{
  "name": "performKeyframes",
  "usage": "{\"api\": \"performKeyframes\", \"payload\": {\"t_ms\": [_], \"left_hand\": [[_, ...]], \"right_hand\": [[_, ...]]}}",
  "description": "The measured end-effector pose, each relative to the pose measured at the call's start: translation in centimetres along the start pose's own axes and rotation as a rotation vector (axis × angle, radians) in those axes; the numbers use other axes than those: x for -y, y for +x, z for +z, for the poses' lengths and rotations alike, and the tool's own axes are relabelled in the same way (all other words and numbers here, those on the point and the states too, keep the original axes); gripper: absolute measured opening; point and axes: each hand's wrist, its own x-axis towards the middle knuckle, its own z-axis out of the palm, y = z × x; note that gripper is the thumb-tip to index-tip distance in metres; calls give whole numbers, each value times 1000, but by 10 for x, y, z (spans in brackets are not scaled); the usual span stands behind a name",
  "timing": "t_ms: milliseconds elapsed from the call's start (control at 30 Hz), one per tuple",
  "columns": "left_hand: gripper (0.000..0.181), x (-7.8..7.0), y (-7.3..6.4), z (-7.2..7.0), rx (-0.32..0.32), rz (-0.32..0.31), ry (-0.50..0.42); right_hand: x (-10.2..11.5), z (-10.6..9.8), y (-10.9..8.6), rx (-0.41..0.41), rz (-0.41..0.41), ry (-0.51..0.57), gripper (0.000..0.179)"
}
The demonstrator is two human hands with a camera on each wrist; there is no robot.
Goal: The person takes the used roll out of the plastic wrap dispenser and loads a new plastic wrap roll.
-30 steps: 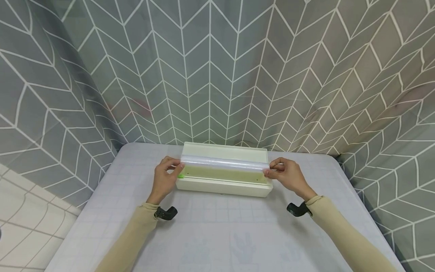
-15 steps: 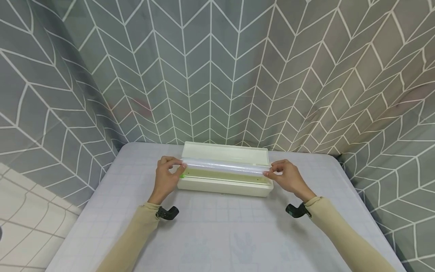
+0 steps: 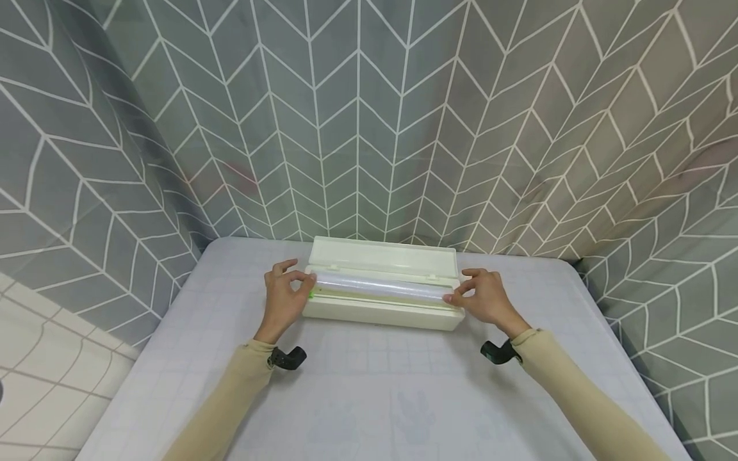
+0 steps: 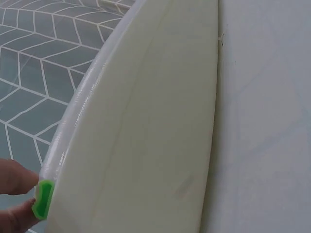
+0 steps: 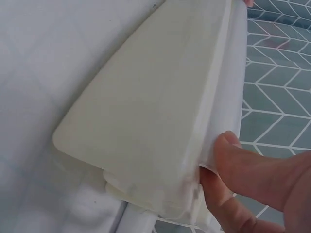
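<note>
Chevron curtain (image 3: 357, 128), pale tabletop (image 3: 357, 397), perhaps tiled floor (image 3: 54, 365)

In the head view, the left hand (image 3: 282, 299) and right hand (image 3: 487, 298) partly cover the ends of the roll (image 3: 377, 286), which obscures part of the inside of the box (image 3: 380, 313). The bottom edge crops both sleeves (image 3: 236, 390) and the worktop (image 3: 369, 410). Each wrist view crops the box and its own hand.
</note>
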Motion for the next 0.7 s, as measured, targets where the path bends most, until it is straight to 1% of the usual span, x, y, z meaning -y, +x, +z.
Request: {"api": "performKeyframes", "payload": {"t_ms": [133, 267, 400, 500, 600, 700], "left_hand": [[30, -3, 2, 3, -43, 8, 55], [33, -7, 3, 5, -72, -11, 90], [33, -9, 3, 7, -70, -51, 93], [30, -9, 2, 8, -61, -69, 84], [28, -8, 2, 9, -51, -76, 72], [27, -8, 1, 9, -59, -69, 48]], "right_hand": [[2, -3, 4, 7, -15, -35, 30], [4, -4, 7, 29, -6, -39, 32], [3, -6, 9, 63, 37, -13, 34], [0, -7, 11, 86, 58, 2, 33], [-3, -8, 13, 98, 19, -18, 30], [-4, -10, 12, 95, -55, -61, 28]]}}
